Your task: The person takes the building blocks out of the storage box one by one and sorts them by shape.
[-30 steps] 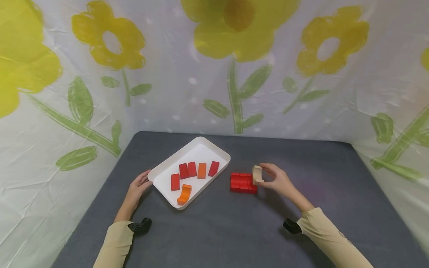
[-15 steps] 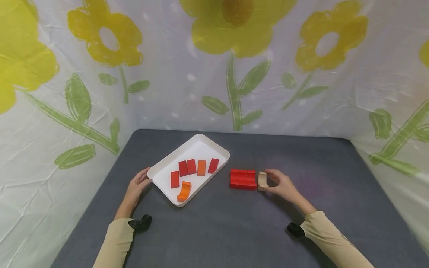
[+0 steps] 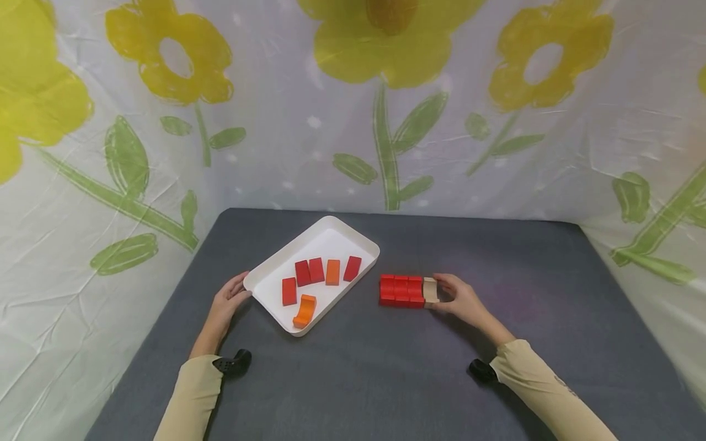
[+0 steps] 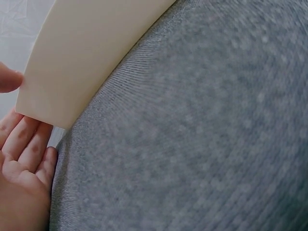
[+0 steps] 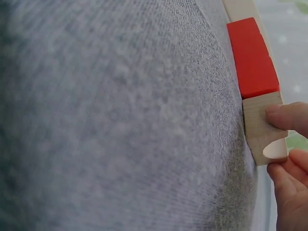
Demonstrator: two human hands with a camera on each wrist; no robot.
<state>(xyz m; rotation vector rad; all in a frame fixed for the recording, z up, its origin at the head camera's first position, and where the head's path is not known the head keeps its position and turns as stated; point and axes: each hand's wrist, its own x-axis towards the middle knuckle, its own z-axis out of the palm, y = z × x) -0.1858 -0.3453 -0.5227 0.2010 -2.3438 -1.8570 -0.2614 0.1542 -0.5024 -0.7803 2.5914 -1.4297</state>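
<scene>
My left hand (image 3: 227, 301) holds the left corner of a white tray (image 3: 276, 260), thumb (image 4: 8, 79) at the rim and fingers (image 4: 30, 144) against its outside. Several red and orange blocks lie in the tray, one an orange block with a curved hollow (image 3: 304, 311). Right of the tray, three red blocks (image 3: 401, 290) stand side by side in a row. At the row's right end my right hand (image 3: 462, 299) pinches a bare wooden block (image 5: 262, 113) with a curved hollow between thumb and fingers. In the right wrist view it sits against the end red block (image 5: 252, 60).
A dark grey cloth (image 3: 353, 380) covers the table. Behind and at both sides hangs a pale sheet (image 3: 276, 153) printed with yellow flowers. Black wrist devices sit on the left wrist (image 3: 234, 363) and right wrist (image 3: 481, 371).
My right hand has lowered the wooden block beside the red row, then slid it left against the row's end. The left hand has stayed on the tray.
</scene>
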